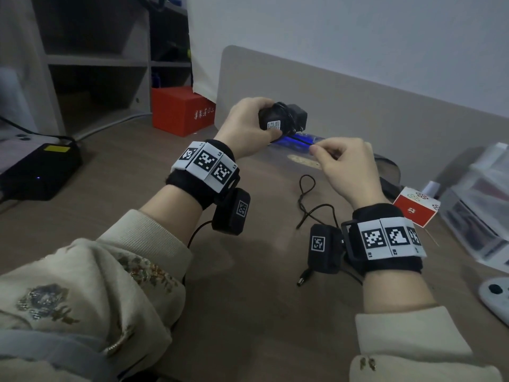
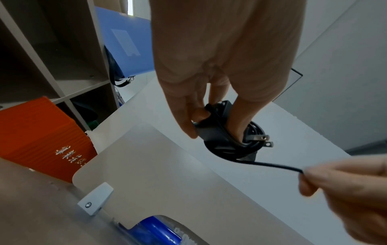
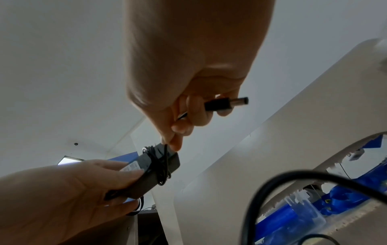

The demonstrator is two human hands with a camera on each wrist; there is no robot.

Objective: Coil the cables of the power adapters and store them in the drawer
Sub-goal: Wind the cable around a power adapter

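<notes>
Winding: I am watching the black block-shaped power adapter (image 1: 281,118) being wrapped in its own thin black cable (image 2: 270,164), several turns already lying round the body.
Left hand: the left hand (image 1: 243,125) is gripping the adapter, thumb and fingers curled round its labelled end, holding it raised over the brown desk (image 1: 248,312), at about 12 o'clock from the wrists. I am judging this keeps the block still so the turns can tighten.
Prongs: the two metal plug blades (image 2: 262,140) are pointing away from the palm, left uncovered.
Right hand: the right hand (image 1: 344,164) is pinching the cable's free run between thumb and forefinger, just at 4 o'clock of the adapter, while its other fingers are curling round the black barrel plug (image 3: 227,103).
Reason: I am reading the pinch as keeping the last length taut for the final turn.
Second adapter: another black cable (image 1: 311,199) with its barrel end (image 1: 303,279) is lying loose on the desk at 6 o'clock.
Drawer: I am not making out which drawer is meant; clear plastic drawers (image 1: 476,205) are standing at 3 o'clock.
</notes>
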